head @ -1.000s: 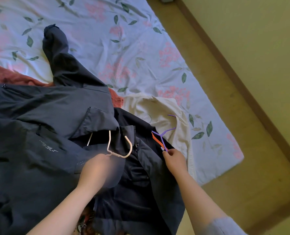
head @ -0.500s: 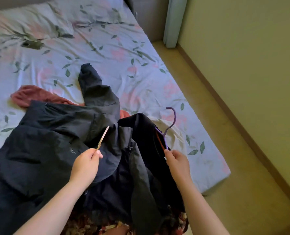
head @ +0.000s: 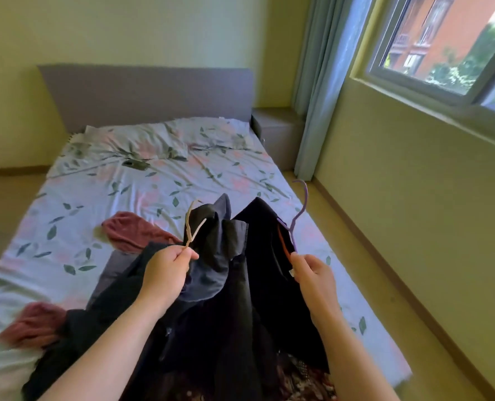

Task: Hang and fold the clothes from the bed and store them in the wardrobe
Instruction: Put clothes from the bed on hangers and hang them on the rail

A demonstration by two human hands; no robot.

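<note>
Our left grip (head: 168, 274) pinches a beige hanger (head: 187, 230) and our right grip (head: 313, 273) a purple hanger (head: 292, 233), each closed on the neck. Dark jackets (head: 240, 285) hang over the foot of the bed (head: 153, 183). We judge these thin pinches risky: a heavy jacket could twist free and slide off.

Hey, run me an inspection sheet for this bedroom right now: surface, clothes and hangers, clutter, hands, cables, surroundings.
Surface: bed with a rumpled leaf-print sheet.
Job's things: dark grey jacket on beige hanger; black garment on purple hanger; reddish garment lying on the sheet.
Clutter: small dark object near the pillows, too small to identify.
Hands: left hand pinches the beige hanger; right hand holds the purple hanger.
Cables: nothing seen.
Surroundings: grey headboard, blue curtain, window at right.
</note>
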